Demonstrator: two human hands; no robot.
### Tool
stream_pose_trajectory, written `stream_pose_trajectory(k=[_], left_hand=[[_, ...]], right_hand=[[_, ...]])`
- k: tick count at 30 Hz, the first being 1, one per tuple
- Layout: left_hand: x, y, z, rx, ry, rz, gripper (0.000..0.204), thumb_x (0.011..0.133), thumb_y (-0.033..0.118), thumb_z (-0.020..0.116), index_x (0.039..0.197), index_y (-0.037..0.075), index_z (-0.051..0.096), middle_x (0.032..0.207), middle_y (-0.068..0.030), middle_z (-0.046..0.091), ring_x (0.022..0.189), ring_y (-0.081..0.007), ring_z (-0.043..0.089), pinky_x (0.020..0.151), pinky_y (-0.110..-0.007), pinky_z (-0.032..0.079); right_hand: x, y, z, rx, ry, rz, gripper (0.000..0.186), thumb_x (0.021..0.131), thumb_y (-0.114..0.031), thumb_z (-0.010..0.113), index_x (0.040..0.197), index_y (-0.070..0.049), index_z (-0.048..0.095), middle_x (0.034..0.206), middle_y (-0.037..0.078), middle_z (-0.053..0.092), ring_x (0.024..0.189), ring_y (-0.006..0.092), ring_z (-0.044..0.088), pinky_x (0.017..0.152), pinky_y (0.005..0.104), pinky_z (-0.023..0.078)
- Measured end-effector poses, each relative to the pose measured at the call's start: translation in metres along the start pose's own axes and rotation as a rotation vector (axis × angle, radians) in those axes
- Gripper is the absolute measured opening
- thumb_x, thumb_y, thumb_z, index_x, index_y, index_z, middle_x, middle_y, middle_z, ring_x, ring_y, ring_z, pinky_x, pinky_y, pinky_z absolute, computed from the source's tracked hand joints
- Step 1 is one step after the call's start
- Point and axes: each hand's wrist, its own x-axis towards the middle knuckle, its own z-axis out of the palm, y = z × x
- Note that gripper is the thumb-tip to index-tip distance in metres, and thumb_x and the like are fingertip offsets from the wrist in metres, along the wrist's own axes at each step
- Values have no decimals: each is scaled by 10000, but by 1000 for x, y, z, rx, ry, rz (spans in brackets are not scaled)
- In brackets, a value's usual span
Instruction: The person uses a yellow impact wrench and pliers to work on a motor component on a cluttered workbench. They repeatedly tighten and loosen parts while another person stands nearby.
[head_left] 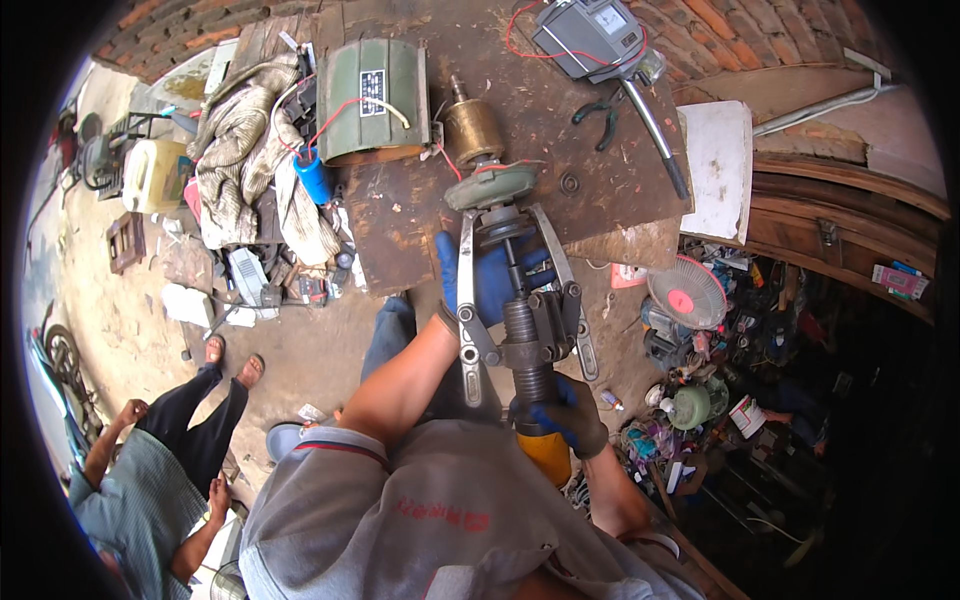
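Observation:
A hydraulic bearing puller (522,322) with a threaded black body, steel jaws and a yellow end (545,458) points away from me. Its jaws reach around the bearing end of a motor rotor (473,130), behind a round green end cover (490,187). The centre rod meets the shaft end. My left hand (490,285), in a blue glove, cups the puller from beneath, thumb at the left jaw and fingers showing past the rod. My right hand (578,420), gloved in blue and dark grey, is closed around the puller near its yellow end.
On the worn wooden bench (400,225) lie a green motor housing (372,100), a blue capacitor (312,178), pliers (600,120), a small ring (569,182) and a grey meter (590,38). A fan (687,292) and clutter fill the right. Another person (150,490) is at lower left.

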Motion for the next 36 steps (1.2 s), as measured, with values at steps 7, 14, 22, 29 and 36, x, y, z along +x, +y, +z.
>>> stream_pose_trajectory(k=[7, 14, 22, 29, 36], left_hand=[[8, -2, -3, -34, -97, -24, 1217, 722, 935, 393, 1532, 37, 257, 1525, -276, 332, 1378, -469, 373, 1149, -586, 299], [15, -4, -5, -16, -164, -57, 1261, 692, 970, 346, 1542, 43, 247, 1549, -306, 268, 1398, -481, 342, 1147, -613, 273], [13, -8, 10, -80, 10, -18, 1213, 722, 946, 321, 1513, 26, 292, 1514, -328, 313, 1390, -514, 333, 1146, -620, 293], [18, -7, 5, -62, 18, -18, 1152, 776, 907, 295, 1481, -3, 337, 1472, -326, 378, 1364, -509, 377, 1134, -612, 320], [17, -7, 9, -87, 30, -2, 1135, 781, 865, 394, 1477, -28, 329, 1447, -334, 404, 1325, -505, 430, 1112, -588, 364]], right_hand=[[1, 1, -4, 1, -11, -11, 464, 838, -174, 688, 1188, 90, 534, 986, 171, 684, 821, 204, 680, 731, 308, 554], [1, 4, -5, -26, 0, -39, 489, 835, -162, 705, 1210, 95, 526, 991, 168, 679, 822, 202, 676, 721, 301, 552], [0, 2, -5, -33, -7, -53, 480, 846, -155, 694, 1219, 94, 523, 993, 170, 680, 824, 191, 671, 721, 298, 547], [-2, 4, -20, 15, -56, 37, 470, 862, -167, 698, 1242, 71, 558, 1046, 139, 690, 904, 184, 686, 804, 299, 556], [8, 10, -16, 346, -56, 38, 625, 849, -298, 703, 1313, 69, 500, 1057, 179, 677, 926, 270, 698, 846, 386, 571]])
